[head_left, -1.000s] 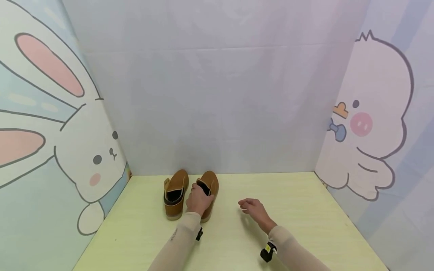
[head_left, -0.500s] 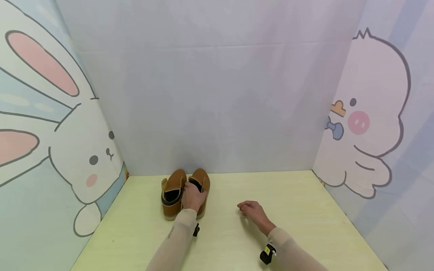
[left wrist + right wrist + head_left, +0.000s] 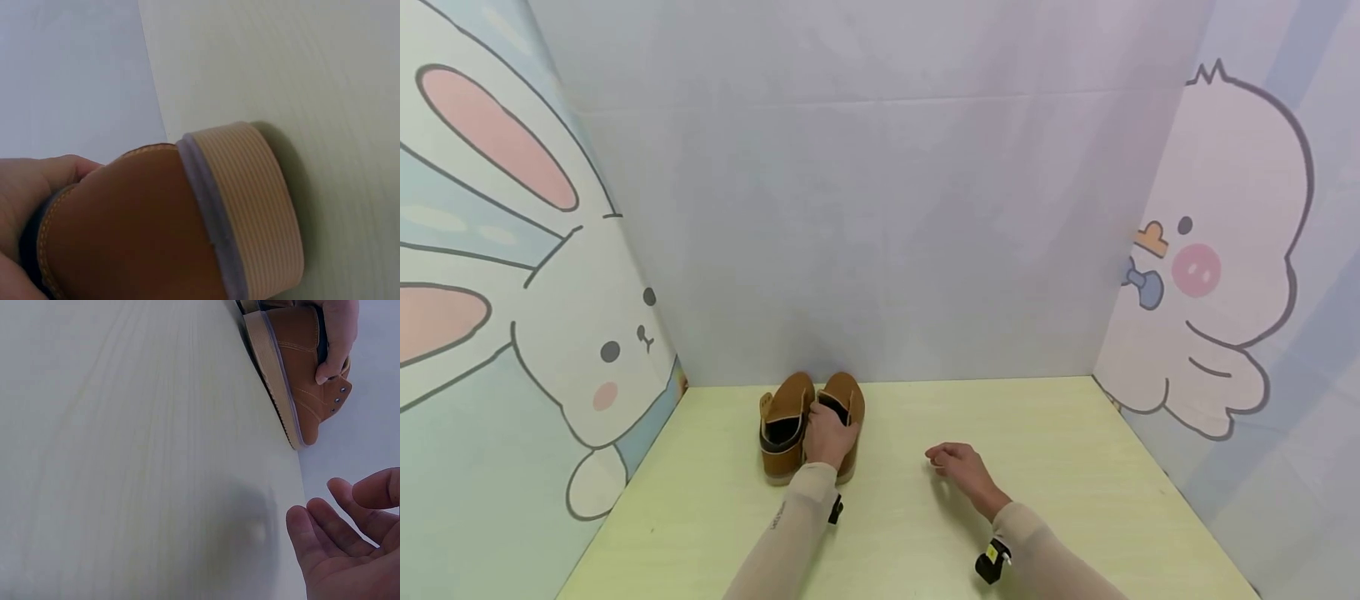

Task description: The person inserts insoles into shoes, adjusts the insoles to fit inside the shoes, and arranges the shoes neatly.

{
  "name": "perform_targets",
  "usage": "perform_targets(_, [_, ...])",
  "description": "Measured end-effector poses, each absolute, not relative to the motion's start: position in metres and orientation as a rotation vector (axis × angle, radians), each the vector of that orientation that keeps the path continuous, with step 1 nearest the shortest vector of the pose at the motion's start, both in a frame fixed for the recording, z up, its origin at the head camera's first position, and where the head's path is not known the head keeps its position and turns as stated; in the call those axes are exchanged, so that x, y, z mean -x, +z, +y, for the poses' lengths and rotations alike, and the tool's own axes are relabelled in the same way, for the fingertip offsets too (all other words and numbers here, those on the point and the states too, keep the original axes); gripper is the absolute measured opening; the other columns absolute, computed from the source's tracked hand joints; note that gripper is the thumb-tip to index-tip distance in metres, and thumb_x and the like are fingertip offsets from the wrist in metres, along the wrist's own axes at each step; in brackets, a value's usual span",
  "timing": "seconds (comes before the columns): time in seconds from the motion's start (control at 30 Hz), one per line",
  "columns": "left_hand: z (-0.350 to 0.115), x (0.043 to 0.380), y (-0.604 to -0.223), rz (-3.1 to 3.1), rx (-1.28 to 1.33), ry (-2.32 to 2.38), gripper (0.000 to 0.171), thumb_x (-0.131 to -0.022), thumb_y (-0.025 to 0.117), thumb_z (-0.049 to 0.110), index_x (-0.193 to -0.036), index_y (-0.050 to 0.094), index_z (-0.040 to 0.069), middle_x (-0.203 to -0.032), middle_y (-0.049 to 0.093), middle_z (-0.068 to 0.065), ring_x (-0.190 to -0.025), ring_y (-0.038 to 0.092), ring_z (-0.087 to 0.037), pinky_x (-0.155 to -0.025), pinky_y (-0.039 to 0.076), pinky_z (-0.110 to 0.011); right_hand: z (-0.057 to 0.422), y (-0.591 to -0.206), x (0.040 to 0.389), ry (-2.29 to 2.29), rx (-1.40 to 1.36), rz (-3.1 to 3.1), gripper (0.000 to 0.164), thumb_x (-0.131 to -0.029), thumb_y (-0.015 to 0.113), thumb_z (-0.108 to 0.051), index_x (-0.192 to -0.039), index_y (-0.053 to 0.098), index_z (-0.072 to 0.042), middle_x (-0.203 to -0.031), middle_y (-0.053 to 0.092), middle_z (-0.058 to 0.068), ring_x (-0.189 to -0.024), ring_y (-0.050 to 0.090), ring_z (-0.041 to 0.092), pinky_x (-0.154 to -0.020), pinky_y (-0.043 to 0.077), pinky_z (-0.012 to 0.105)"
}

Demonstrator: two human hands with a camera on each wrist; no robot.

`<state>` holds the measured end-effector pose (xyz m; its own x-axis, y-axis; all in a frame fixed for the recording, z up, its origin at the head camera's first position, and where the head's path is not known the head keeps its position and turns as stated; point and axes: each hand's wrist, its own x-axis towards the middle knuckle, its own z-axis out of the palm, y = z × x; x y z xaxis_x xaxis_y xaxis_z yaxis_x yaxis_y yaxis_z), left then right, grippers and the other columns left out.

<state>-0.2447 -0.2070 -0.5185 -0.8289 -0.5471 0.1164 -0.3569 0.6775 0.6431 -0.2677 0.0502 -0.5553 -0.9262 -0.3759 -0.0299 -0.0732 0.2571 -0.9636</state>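
Observation:
Two tan-brown lace-up shoes stand side by side on the table, toes toward the back wall. My left hand grips the right-hand shoe at its collar, thumb on the outer side and the other fingers toward the inner side, partly hidden. In the left wrist view that shoe's heel and ribbed pale sole rest on the table. The left-hand shoe is right beside it, its tongue or flap sticking up. My right hand hovers over the table to the right, fingers loosely bent, holding nothing.
The pale yellow wooden table ends at a grey cloth wall just behind the shoe toes. Side walls carry a cartoon rabbit on the left and a cartoon chick on the right.
The right-hand shoe has slid left in my left hand's grip, closing the gap to the other shoe. Over the last half second it stays put. My right hand barely moves.

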Motion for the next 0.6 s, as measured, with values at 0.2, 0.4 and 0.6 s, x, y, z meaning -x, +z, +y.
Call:
perform_targets(0.2, [-0.206, 0.243, -0.517, -2.606, -0.722, -0.936, 0.101, -0.085, 0.08, 0.037, -0.148, 0.022, -0.016, -0.135, 0.045, -0.039, -0.11, 0.059, -0.051, -0.084, 0.053, -0.062, 0.05, -0.555, 0.264, -1.723, 0.427, 2.275, 0.026, -0.099, 0.052, -0.005, -0.11, 0.071, 0.009, -0.116, 0.069, 0.017, -0.109, 0.065, 0.031, -0.09, 0.057, 0.042])
perform_targets(0.4, [-0.205, 0.239, -0.515, -2.629, -0.66, -1.079, 0.112, -0.092, 0.074, 0.04, -0.158, -0.003, -0.008, -0.155, 0.025, -0.039, -0.134, 0.042, -0.053, -0.099, 0.044, -0.064, 0.057, -0.551, 0.263, -1.706, 0.481, 2.331, 0.028, -0.101, 0.053, -0.007, -0.121, 0.067, 0.007, -0.119, 0.067, 0.021, -0.108, 0.065, 0.031, -0.088, 0.057, 0.043])
perform_targets(0.6, [-0.207, 0.221, -0.509, -2.655, -0.479, -1.166, 0.106, -0.099, 0.067, 0.036, -0.159, -0.01, -0.003, -0.161, 0.011, -0.037, -0.142, 0.029, -0.053, -0.106, 0.038, -0.064, 0.066, -0.545, 0.262, -1.586, 0.614, 2.478, 0.028, -0.104, 0.055, -0.012, -0.126, 0.066, 0.001, -0.12, 0.068, 0.017, -0.106, 0.067, 0.032, -0.083, 0.057, 0.039])
